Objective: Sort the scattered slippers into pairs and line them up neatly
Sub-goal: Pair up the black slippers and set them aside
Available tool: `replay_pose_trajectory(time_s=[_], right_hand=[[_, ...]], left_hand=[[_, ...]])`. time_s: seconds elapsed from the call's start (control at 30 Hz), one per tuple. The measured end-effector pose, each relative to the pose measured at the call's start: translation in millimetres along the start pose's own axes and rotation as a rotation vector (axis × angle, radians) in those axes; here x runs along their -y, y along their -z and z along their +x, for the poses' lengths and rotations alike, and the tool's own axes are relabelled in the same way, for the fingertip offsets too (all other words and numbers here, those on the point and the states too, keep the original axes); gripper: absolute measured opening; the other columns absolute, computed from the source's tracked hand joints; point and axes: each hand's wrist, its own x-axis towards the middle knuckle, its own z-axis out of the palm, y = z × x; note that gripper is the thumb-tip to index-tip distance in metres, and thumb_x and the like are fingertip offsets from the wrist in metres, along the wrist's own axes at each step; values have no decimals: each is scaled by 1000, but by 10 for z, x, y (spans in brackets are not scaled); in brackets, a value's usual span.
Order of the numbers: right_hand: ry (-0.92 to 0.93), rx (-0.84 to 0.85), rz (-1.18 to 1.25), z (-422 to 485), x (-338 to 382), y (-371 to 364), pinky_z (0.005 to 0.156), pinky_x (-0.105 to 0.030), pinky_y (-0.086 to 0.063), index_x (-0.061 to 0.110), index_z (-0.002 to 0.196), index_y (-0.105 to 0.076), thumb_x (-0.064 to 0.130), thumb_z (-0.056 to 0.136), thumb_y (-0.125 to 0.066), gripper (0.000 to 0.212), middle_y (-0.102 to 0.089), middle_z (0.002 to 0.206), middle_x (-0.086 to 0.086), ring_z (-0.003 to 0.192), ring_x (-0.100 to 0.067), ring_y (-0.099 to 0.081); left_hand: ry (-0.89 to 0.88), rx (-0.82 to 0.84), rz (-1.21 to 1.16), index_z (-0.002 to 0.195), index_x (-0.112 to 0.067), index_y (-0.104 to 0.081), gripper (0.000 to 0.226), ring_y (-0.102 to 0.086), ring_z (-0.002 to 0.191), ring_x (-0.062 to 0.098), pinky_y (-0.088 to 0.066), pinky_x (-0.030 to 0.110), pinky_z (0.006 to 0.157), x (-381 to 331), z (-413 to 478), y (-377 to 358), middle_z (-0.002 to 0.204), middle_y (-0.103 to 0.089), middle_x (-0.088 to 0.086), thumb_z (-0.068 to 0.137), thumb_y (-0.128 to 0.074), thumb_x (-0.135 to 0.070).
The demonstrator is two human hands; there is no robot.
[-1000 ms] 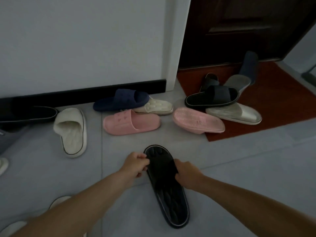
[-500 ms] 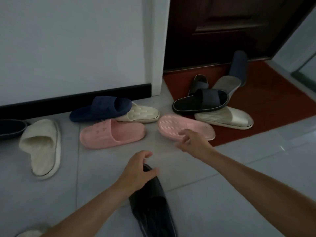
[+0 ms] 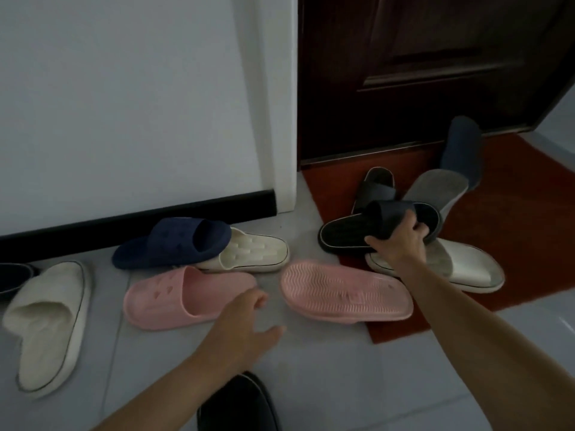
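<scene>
The right hand [image 3: 399,244] is gripping the strap of the black rubber slide slipper [image 3: 345,234] at the red doormat's [image 3: 529,237] left edge; the left hand [image 3: 244,326] is hovering open. Lifting straight up should avoid dragging the cream slipper [image 3: 466,269] underneath.

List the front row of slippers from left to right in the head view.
fluffy white slipper → upright pink slipper → overturned pink slipper → shiny pale slipper
</scene>
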Motion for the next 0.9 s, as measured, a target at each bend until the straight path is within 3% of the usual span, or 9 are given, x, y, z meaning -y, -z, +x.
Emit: replay_pose_trajectory(time_s=[0.1,0.17,0.33,0.4,0.47,0.57,0.63,0.77,0.9], right_hand=[[-57,-52,70,98,22,-123,96,-47,-43,21,147,-7,25,77,-74,97,-17,148,-23,118,-46,-47],[-82,-135,162,141,1,-160,99,-44,-41,15,147,-11,24,76,-73,94,-19,147,-22,120,-44,-45],[-24,-307,711,-55,311,-191,94,-14,-36,10,139,-32,34,65,-65,85,-37,140,-15,124,-28,-47],[20,-185,882,-285,597,-194,97,-25,-48,13,138,-34,36,61,-63,86,-46,134,-11,117,-24,-54],[117,1,904,-698,794,-208,89,-26,-54,18,137,-35,33,61,-64,83,-54,127,-6,109,-21,-59],[426,265,699,-1496,717,-250,88,-30,-52,21,136,-38,26,62,-70,81,-54,118,8,106,-14,-58],[586,461,501,-1976,539,-309,95,-33,-48,21,139,-36,26,64,-74,85,-51,126,2,113,-17,-54],[717,701,218,-2768,317,-493,101,-21,-37,22,141,-32,29,64,-74,89,-43,137,-1,123,-17,-47],[828,862,60,-3211,279,-795,102,-14,-29,22,143,-24,34,64,-69,91,-36,143,0,128,-14,-41]], left_hand=[[93,-29,-31,113,-34,-44,45,-45,97,-5,-33,17,87,170,-219,29,109,-48,-20,77,-71,-35],[116,-53,16,116,-33,-45,46,-45,99,-2,-31,16,89,244,-352,116,111,-48,-18,79,-70,-34],[171,-105,51,122,-30,-44,48,-45,106,1,-31,14,87,384,-691,410,117,-49,-15,81,-68,-34],[218,-89,36,124,-28,-43,48,-46,108,2,-33,15,87,459,-814,493,119,-49,-14,83,-67,-34],[273,-94,-21,121,-28,-45,45,-49,107,4,-38,15,81,580,-918,585,117,-51,-13,83,-68,-31],[331,-62,-36,115,-28,-47,44,-52,103,8,-43,12,68,800,-1075,666,112,-54,-10,80,-73,-26],[362,-35,1,112,-25,-48,43,-54,98,11,-42,10,64,969,-1211,726,109,-56,-7,78,-74,-24],[395,-102,246,109,-20,-58,24,-57,90,12,-40,20,71,1321,-1439,991,107,-62,-2,88,-63,-29],[468,-251,118,90,-2,-63,33,-66,84,29,-47,36,74,1483,-1541,1147,91,-69,15,93,-52,-33]])
